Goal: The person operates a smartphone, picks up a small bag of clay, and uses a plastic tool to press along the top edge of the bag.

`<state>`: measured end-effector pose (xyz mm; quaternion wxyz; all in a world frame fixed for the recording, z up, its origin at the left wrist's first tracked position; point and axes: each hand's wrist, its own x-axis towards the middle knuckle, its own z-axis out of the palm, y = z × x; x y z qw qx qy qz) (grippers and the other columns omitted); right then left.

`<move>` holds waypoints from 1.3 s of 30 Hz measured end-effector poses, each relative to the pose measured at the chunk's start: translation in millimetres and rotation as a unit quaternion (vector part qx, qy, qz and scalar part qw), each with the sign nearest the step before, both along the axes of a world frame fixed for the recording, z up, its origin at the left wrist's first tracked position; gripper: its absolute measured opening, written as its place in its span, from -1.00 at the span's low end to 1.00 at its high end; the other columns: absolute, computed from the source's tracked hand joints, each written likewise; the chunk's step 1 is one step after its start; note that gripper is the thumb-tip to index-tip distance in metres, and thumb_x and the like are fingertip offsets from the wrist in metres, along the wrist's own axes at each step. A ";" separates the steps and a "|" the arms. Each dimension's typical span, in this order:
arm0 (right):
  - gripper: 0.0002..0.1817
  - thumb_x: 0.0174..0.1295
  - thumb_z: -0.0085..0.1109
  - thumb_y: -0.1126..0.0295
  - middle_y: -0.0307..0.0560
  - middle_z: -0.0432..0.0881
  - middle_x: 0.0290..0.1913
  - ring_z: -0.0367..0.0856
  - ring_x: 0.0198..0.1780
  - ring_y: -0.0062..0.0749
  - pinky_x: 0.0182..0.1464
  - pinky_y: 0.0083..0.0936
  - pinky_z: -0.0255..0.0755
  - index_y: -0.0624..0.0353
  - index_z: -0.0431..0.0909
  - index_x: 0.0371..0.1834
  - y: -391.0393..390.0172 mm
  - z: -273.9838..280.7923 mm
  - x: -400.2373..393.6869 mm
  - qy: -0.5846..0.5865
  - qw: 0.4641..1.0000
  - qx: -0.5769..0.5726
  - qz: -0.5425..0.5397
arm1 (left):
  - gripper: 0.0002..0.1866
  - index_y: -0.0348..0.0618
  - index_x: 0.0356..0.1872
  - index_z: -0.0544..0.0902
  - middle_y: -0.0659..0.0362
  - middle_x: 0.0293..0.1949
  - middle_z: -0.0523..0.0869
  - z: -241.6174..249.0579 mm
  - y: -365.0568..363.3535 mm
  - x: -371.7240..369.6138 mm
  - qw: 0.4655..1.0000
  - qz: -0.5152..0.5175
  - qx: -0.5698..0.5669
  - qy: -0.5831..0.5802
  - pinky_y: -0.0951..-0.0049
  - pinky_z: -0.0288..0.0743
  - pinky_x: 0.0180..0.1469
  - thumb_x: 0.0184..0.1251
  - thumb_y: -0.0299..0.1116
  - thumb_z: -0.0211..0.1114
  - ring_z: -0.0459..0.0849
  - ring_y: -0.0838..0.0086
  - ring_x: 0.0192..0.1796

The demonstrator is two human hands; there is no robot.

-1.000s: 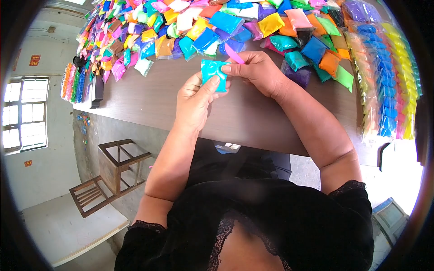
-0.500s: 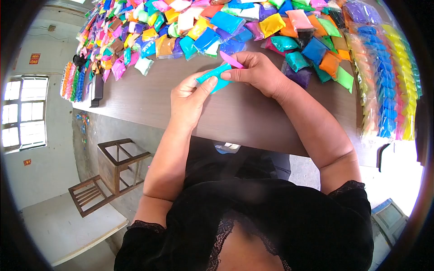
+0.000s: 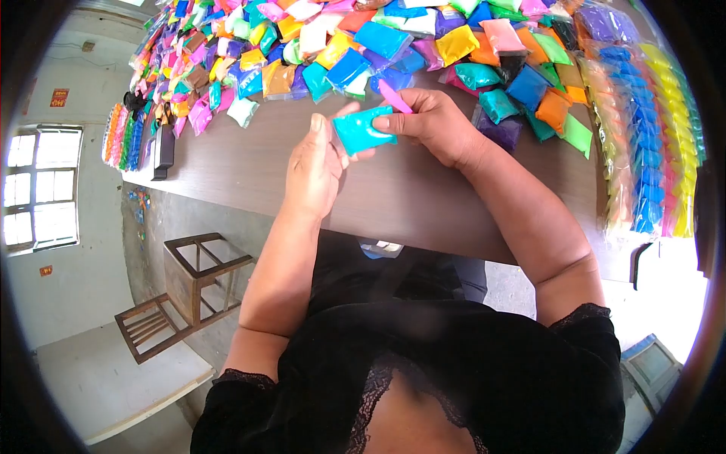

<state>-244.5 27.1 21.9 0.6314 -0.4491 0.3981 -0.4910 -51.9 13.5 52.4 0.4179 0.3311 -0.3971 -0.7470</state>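
Note:
My right hand (image 3: 435, 125) pinches the right end of a small turquoise packet (image 3: 361, 132) between thumb and fingers. The packet is shiny, flat and looks like clear plastic with a soft filling. A thin pink strip (image 3: 395, 97) also sticks out of that hand, above the thumb; its kind is not clear. My left hand (image 3: 316, 163) is at the packet's left side, thumb lifted away from it. Some of its fingers lie behind the packet, partly hidden, so the left hand is open around it rather than gripping.
A large heap of colourful packets (image 3: 302, 45) covers the far part of the brown table (image 3: 257, 166). Chains of packets (image 3: 643, 144) line the right edge, with more strips (image 3: 121, 136) at the far left beside a black object (image 3: 162, 151). A wooden chair (image 3: 189, 284) is on the floor.
The left thumb has come off the turquoise packet and the left hand has opened. The packet now shows its broad face, held by the right hand. The pink strip has shifted slightly right.

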 end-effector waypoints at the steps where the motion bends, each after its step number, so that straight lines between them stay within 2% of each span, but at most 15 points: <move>1: -0.79 0.16 0.36 0.39 -0.27 0.62 -0.36 0.52 -0.29 -0.67 -0.19 -0.65 0.42 0.23 0.64 -0.19 0.7 4.8 -1.2 -0.004 0.999 0.036 -0.002 | -0.62 -0.31 0.10 0.56 0.13 -0.02 0.65 -3.4 1.4 -2.3 1.000 -0.001 -0.001 0.000 0.46 0.54 -0.04 0.35 -0.32 0.29 0.63 0.50 -0.05; 3: -0.77 0.17 0.35 0.37 -0.28 0.62 -0.36 0.52 -0.30 -0.68 -0.19 -0.66 0.42 0.23 0.63 -0.16 1.8 7.2 -1.4 -0.008 0.997 0.071 -0.005 | -0.53 -0.28 0.19 0.48 0.09 0.03 0.63 -14.2 5.2 -2.2 0.992 0.023 -0.112 -0.049 0.43 0.60 -0.10 0.28 -0.41 0.34 0.65 0.48 -0.05; 9: -0.76 0.19 0.33 0.37 -0.32 0.60 -0.36 0.48 -0.31 -0.71 -0.22 -0.67 0.39 0.23 0.63 -0.13 -0.4 -4.1 0.6 0.027 0.998 -0.006 0.049 | -0.46 -0.29 0.23 0.43 0.09 0.02 0.63 -10.3 -1.1 10.4 0.968 0.004 -0.128 -0.217 0.51 0.60 -0.16 0.22 -0.49 0.38 0.66 0.51 -0.09; 13: -0.78 0.20 0.32 0.39 -0.32 0.62 -0.32 0.49 -0.26 -0.72 -0.14 -0.66 0.40 0.24 0.63 -0.14 0.1 -2.6 3.2 0.063 0.997 -0.025 0.029 | -0.49 -0.30 0.22 0.45 0.11 -0.01 0.65 -6.6 1.8 4.2 0.963 0.042 -0.162 -0.210 0.49 0.57 -0.06 0.23 -0.53 0.36 0.65 0.51 -0.05; 15: -0.78 0.21 0.32 0.40 -0.31 0.64 -0.30 0.49 -0.23 -0.71 -0.11 -0.64 0.41 0.25 0.64 -0.14 3.5 -0.7 8.0 0.050 0.999 -0.011 0.005 | -0.55 -0.30 0.20 0.47 0.10 -0.04 0.67 -11.0 2.8 -3.7 0.993 0.061 -0.102 -0.018 0.45 0.51 0.05 0.29 -0.50 0.30 0.63 0.49 -0.01; 17: -0.79 0.23 0.30 0.40 -0.28 0.67 -0.25 0.51 -0.20 -0.69 -0.08 -0.61 0.42 0.28 0.64 -0.14 5.7 -1.8 16.7 -0.035 0.995 -0.088 -0.029 | -0.57 -0.31 0.20 0.47 0.10 -0.04 0.67 -9.3 5.9 -8.4 0.996 0.039 -0.084 0.013 0.43 0.48 0.10 0.33 -0.47 0.27 0.63 0.48 0.01; 19: -0.77 0.20 0.34 0.35 -0.29 0.67 -0.29 0.50 -0.25 -0.71 -0.14 -0.62 0.43 0.27 0.66 -0.16 4.7 -7.9 13.5 0.040 0.995 -0.091 -0.007 | -0.59 -0.31 0.20 0.47 0.09 -0.04 0.68 -9.3 6.9 -9.0 0.997 0.018 -0.065 0.043 0.42 0.45 0.14 0.36 -0.44 0.24 0.62 0.46 0.04; 20: -0.74 0.17 0.37 0.31 -0.30 0.67 -0.34 0.49 -0.29 -0.72 -0.19 -0.62 0.44 0.25 0.68 -0.17 3.6 -11.0 13.3 0.112 0.989 -0.093 0.011 | -0.62 -0.31 0.17 0.48 0.07 -0.04 0.68 -10.6 5.5 -8.7 0.995 0.036 -0.090 0.008 0.41 0.49 0.10 0.38 -0.40 0.22 0.64 0.44 0.01; 22: -0.74 0.16 0.39 0.29 -0.26 0.68 -0.36 0.52 -0.30 -0.71 -0.20 -0.61 0.46 0.24 0.69 -0.21 -0.2 -14.5 13.0 0.087 0.990 -0.105 -0.039 | -0.64 -0.31 0.15 0.49 0.06 -0.05 0.69 -12.1 2.5 -6.6 0.992 0.055 -0.114 -0.027 0.40 0.52 0.06 0.40 -0.37 0.20 0.66 0.42 -0.03; 24: -0.72 0.20 0.33 0.33 -0.19 0.66 -0.19 0.58 -0.16 -0.58 -0.03 -0.57 0.46 0.27 0.65 -0.09 2.2 4.6 3.1 0.131 0.986 -0.085 -0.062 | -0.69 -0.31 0.06 0.54 0.05 -0.13 0.71 -11.1 -0.7 0.9 0.988 0.002 -0.098 -0.120 0.40 0.59 -0.07 0.39 -0.35 0.23 0.70 0.40 -0.13; 26: -0.72 0.20 0.33 0.35 -0.18 0.63 -0.22 0.59 -0.18 -0.55 -0.07 -0.57 0.46 0.27 0.65 -0.09 2.9 1.6 4.0 0.132 0.981 -0.116 -0.085 | -0.70 -0.30 0.02 0.55 0.06 -0.18 0.71 -6.7 0.6 3.8 0.981 -0.045 -0.080 -0.169 0.41 0.60 -0.13 0.37 -0.35 0.25 0.70 0.41 -0.18; 28: -0.75 0.20 0.33 0.40 -0.17 0.61 -0.19 0.58 -0.17 -0.56 -0.09 -0.57 0.46 0.28 0.65 -0.10 2.2 -1.8 3.9 0.058 0.987 -0.144 0.031 | -0.72 -0.30 -0.02 0.57 0.07 -0.22 0.72 -8.3 2.3 5.6 0.969 -0.095 -0.061 -0.218 0.41 0.62 -0.19 0.35 -0.35 0.28 0.71 0.41 -0.23; 29: -0.77 0.18 0.32 0.45 -0.19 0.61 -0.23 0.58 -0.20 -0.57 -0.12 -0.59 0.47 0.31 0.64 -0.12 1.0 -4.5 4.2 0.143 0.970 -0.190 0.041 | -0.72 -0.28 -0.01 0.57 0.05 -0.20 0.72 -13.2 2.9 7.4 0.966 -0.118 -0.048 -0.224 0.43 0.61 -0.20 0.33 -0.38 0.28 0.71 0.41 -0.23; 32: -0.79 0.18 0.32 0.47 -0.21 0.63 -0.27 0.57 -0.22 -0.59 -0.14 -0.62 0.47 0.32 0.64 -0.14 -1.6 -12.2 5.1 0.100 0.973 -0.207 0.025 | -0.73 -0.28 -0.01 0.58 0.05 -0.20 0.71 -21.8 2.7 7.0 0.967 -0.109 -0.055 -0.225 0.46 0.61 -0.22 0.32 -0.42 0.29 0.71 0.42 -0.25; 39: -0.79 0.21 0.31 0.41 -0.25 0.66 -0.28 0.53 -0.24 -0.66 -0.13 -0.65 0.43 0.26 0.65 -0.14 -0.7 -4.8 7.0 -0.022 1.000 -0.016 -0.001 | -0.77 -0.29 -0.16 0.66 0.15 -0.29 0.71 -4.5 0.7 5.3 0.953 -0.049 -0.127 -0.271 0.56 0.53 -0.28 0.21 -0.40 0.41 0.65 0.58 -0.29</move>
